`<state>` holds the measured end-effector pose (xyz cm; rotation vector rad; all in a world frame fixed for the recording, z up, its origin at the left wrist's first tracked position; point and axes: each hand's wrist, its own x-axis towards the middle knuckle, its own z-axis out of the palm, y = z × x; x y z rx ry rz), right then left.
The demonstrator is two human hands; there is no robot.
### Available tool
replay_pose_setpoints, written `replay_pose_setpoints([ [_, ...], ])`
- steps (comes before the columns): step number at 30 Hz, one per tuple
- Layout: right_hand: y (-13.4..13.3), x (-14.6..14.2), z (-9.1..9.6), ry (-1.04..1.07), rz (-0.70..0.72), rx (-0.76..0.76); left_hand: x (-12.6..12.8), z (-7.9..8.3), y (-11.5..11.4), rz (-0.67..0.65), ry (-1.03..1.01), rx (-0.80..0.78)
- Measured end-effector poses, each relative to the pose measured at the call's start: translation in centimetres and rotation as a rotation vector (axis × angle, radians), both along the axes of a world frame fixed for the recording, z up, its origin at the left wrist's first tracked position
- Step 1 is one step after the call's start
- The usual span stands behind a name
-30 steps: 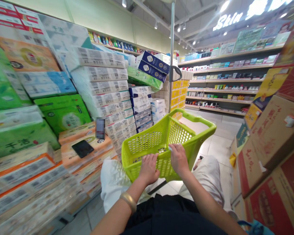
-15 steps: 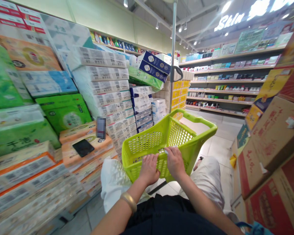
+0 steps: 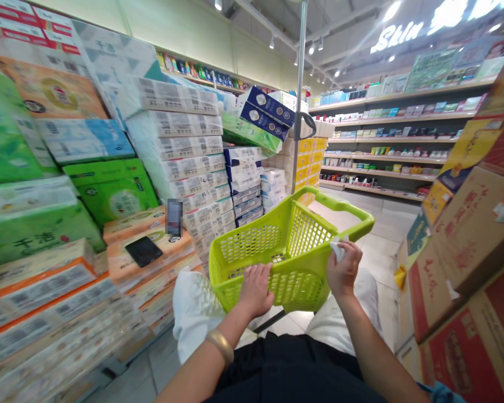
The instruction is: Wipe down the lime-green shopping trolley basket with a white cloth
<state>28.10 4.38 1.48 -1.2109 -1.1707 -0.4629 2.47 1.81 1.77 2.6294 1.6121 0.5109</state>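
A lime green shopping basket (image 3: 252, 246) rests on my lap in a shop aisle. My left hand (image 3: 255, 291) grips its near rim, fingers curled over the edge, a gold bangle on that wrist. My right hand (image 3: 343, 267) is at the basket's right rim, closed around a small white wipe or tissue (image 3: 338, 249) that pokes out above the fingers. The basket's inside shows only its mesh floor and walls.
Stacks of tissue and paper packs (image 3: 176, 151) fill the left, with a black phone (image 3: 143, 251) lying on an orange pack. Red and brown cartons (image 3: 474, 246) pile on the right. A metal pole (image 3: 299, 95) rises behind the basket. Product shelves (image 3: 386, 145) line the far end.
My right hand has left the basket's near rim, moved to the right rim and lifted, with the white tissue now showing. The left hand stays put.
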Motion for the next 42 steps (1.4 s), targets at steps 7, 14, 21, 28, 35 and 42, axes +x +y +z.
replay_pose_setpoints([
  [7,-0.9,-5.4,-2.2,-0.194,0.223,-0.2,0.0,0.1,0.1,0.004,-0.002,-0.014],
  [14,-0.9,-3.4,-2.1,-0.281,0.169,-0.17,0.0,0.3,-0.1,0.006,-0.005,-0.029],
  [21,-0.6,-3.0,-1.7,-0.115,0.035,-0.12,0.0,0.2,-0.1,0.003,-0.011,-0.027],
  [28,-1.8,-9.3,-2.8,-0.423,0.378,-0.285,-0.1,0.0,0.1,0.001,-0.013,-0.03],
  [35,-0.2,-2.5,-2.6,-0.01,0.057,-0.169,0.0,0.1,0.0,-0.002,-0.02,-0.03],
  [42,-1.2,-7.3,-3.5,-0.208,0.359,-0.279,-0.1,0.0,-0.1,-0.001,-0.015,-0.023],
])
